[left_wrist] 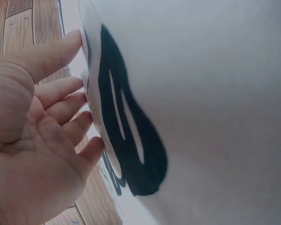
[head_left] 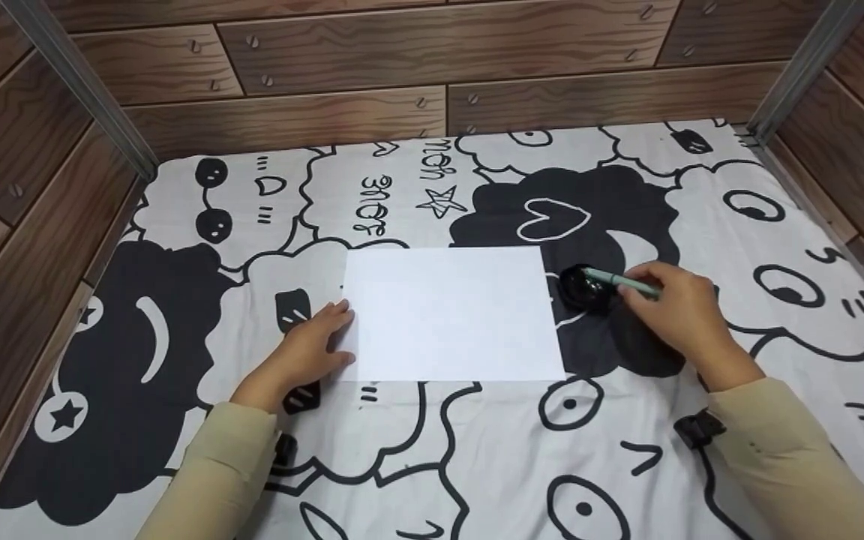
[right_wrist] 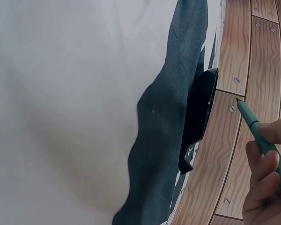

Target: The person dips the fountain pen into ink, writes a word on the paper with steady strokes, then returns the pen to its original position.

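Observation:
A blank white sheet of paper [head_left: 451,315] lies on the patterned cloth in front of the person. The left hand [head_left: 312,349] rests at the sheet's left edge, fingertips on or beside it; in the left wrist view its fingers [left_wrist: 65,110] are extended and slightly spread. To the right of the sheet stands a small, glossy black round container [head_left: 580,291], seen from the side in the right wrist view as a dark flared shape [right_wrist: 201,110]. The right hand [head_left: 683,315] pinches a green pen [head_left: 623,282], whose tip overlaps the container's opening in the head view.
A cloth [head_left: 507,465] with black and white cartoon faces covers the surface. Wood-print panels [head_left: 402,52] enclose the back and sides, with grey metal posts [head_left: 79,82] at the corners. A cable hangs from the right wrist's camera [head_left: 698,429].

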Motion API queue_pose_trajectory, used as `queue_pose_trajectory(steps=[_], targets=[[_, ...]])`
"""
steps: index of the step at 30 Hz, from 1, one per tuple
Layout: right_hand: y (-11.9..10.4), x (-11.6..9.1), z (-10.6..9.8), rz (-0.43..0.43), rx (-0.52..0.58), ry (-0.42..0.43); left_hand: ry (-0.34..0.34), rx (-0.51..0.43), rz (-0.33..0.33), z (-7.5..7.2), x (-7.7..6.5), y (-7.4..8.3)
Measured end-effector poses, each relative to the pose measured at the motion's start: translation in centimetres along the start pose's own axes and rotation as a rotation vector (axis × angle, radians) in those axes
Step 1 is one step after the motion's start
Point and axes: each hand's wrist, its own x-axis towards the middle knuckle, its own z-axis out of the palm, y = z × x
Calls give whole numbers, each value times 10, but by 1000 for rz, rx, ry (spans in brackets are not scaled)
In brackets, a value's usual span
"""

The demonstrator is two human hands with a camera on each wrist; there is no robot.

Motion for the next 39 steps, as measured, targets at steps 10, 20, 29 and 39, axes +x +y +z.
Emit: queue_pose_trajectory(steps=[10,20,29,39], targets=[[-6,3,6,-14,38,47,3,-20,-6,0,0,0],[-16,3,12,-25,68,42,-3,-19,-5,0,1,-2],[-25,2,19,-57,97,33,-7,-27,-23,1,0,-1],[-38,1,25,-61,133,-8,-4,-20,-12,1,0,-1]])
